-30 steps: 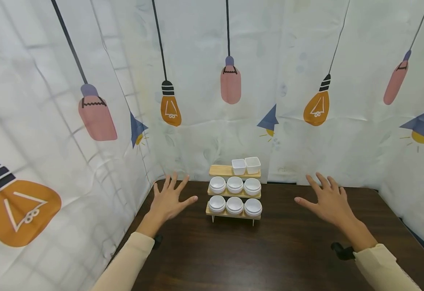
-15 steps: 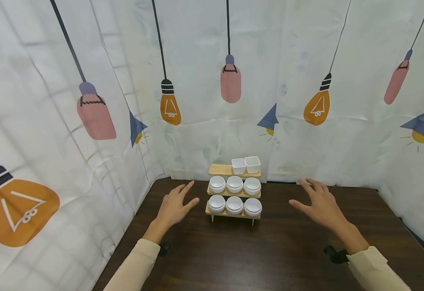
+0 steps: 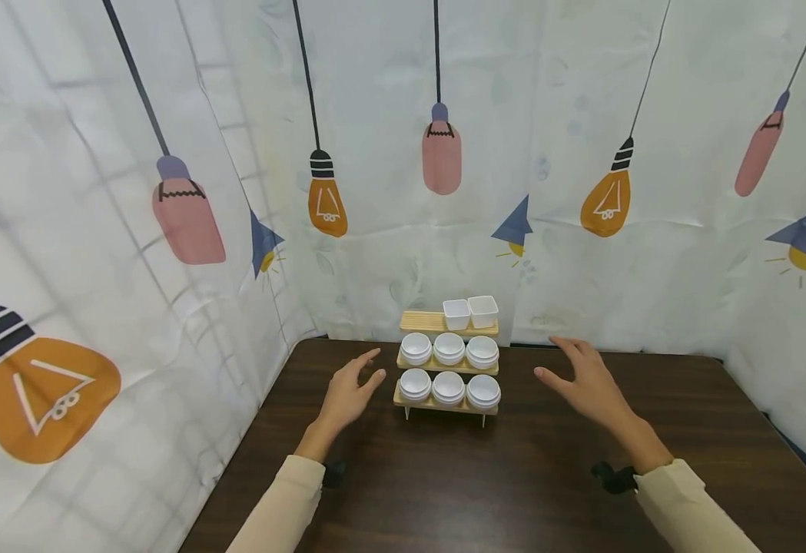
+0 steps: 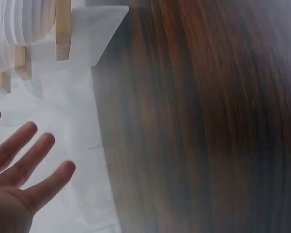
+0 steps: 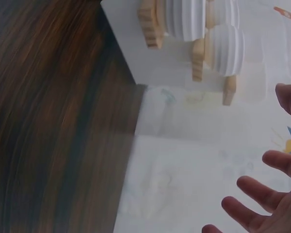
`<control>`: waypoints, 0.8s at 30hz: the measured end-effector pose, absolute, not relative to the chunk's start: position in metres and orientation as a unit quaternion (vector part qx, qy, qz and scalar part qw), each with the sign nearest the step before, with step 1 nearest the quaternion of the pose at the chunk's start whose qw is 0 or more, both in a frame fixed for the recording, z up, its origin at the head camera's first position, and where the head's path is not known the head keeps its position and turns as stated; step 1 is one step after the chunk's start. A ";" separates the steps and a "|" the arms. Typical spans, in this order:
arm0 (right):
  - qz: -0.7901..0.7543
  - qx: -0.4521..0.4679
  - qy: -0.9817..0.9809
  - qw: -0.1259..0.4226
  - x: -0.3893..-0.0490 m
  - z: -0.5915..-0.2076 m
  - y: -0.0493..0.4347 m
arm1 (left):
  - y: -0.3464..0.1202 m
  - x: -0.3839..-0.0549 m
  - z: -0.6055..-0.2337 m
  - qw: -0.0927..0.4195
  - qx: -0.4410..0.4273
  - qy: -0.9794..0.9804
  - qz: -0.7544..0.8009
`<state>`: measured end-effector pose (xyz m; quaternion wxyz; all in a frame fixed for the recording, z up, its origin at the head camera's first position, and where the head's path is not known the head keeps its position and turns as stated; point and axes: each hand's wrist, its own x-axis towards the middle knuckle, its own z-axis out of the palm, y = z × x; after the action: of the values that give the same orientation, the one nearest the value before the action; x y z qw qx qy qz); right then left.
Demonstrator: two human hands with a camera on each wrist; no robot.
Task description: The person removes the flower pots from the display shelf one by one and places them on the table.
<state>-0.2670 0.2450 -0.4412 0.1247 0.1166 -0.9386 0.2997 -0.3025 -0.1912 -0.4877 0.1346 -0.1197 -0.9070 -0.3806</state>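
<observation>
A three-tier wooden rack (image 3: 412,322) stands near the back of the table. Its two lower tiers carry several round white bowls (image 3: 448,386); two square white dishes, one at the left (image 3: 456,313) and one at the right (image 3: 483,310), sit on the top tier. To the rack's left my left hand (image 3: 347,395) hovers, thumb and fingers spread and holding nothing. My right hand (image 3: 588,384) is in the air on the other side, farther from the rack, its fingers extended and apart. Both wrist views show spread fingers with nothing in them, apart from the rack.
A dark wooden table (image 3: 444,491) stretches below both arms. Behind it and along the left hangs a white cloth (image 3: 375,269) printed with lamps and bulbs, meeting the table's back edge. A black strap piece (image 3: 613,478) sits at my right wrist.
Both hands have moved inward toward the rack, the right one farther, and have come slightly lower. Their fingers are less widely fanned than before. The rack and dishes have stayed put.
</observation>
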 end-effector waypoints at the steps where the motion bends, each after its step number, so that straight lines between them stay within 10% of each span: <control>1: 0.306 0.116 -0.937 0.125 -0.268 -0.441 0.243 | -0.190 -0.303 -0.489 0.132 -0.118 -0.902 -0.395; 24: 0.478 0.074 -0.869 0.103 -0.317 -0.436 0.188 | -0.161 -0.306 -0.489 0.046 -0.015 -0.794 -0.606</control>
<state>-0.3172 0.1875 -0.4356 0.1029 0.0737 -0.8692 0.4780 -0.3061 -0.1609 -0.4888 0.0459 -0.0146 -0.7943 -0.6057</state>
